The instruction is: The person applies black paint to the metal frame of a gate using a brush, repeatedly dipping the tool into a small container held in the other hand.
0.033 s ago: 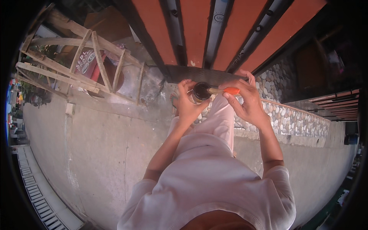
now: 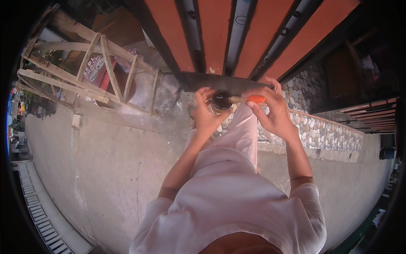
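Orange at the handle point(image 2: 256, 99): gripping a brush point(image 2: 238, 100) in right hand point(image 2: 274, 111), over a dark-filled jar point(image 2: 220, 100). Clasping that jar in left hand point(image 2: 206, 118).

Orange brush handle point(image 2: 256, 99), jar point(image 2: 214, 103) of blackish liquid point(image 2: 220, 100), orange-and-black striped panel point(image 2: 214, 38), pale shirt point(image 2: 232, 199)

There are two hands, one left hand point(image 2: 207, 119) and one right hand point(image 2: 274, 111). I count one jar point(image 2: 215, 104), one brush point(image 2: 256, 99), four orange panels point(image 2: 215, 34) and one wooden frame point(image 2: 112, 70).
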Motion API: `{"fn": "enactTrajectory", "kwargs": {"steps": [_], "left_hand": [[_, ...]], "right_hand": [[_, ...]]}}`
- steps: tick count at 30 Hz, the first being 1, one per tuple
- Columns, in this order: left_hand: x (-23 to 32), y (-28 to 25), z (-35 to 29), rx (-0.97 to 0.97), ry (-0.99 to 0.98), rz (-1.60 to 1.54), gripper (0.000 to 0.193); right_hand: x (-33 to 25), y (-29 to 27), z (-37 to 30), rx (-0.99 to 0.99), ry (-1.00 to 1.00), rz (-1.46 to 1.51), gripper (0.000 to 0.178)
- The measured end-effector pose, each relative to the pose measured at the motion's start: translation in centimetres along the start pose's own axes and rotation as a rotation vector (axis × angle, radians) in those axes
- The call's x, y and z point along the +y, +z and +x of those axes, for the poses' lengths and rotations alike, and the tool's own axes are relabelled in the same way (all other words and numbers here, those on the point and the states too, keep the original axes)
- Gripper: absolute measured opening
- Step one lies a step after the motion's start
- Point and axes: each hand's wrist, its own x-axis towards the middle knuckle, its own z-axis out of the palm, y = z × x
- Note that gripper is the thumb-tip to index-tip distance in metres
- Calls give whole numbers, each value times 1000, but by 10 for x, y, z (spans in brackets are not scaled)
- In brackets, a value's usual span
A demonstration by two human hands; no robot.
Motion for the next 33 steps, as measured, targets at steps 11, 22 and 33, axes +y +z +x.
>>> {"fn": "enactTrajectory", "kwargs": {"steps": [11, 22, 33], "left_hand": [[6, -1, 21, 4, 9, 20, 87], [16, 5, 35, -22, 42, 73, 87], [17, 11, 38, -36, -1, 26, 88]], "right_hand": [[1, -26, 6, -202, 42, 57, 13], [0, -57, 46, -379, -64, 34, 10], [3, -58, 64, -333, 153, 206, 16]]}}
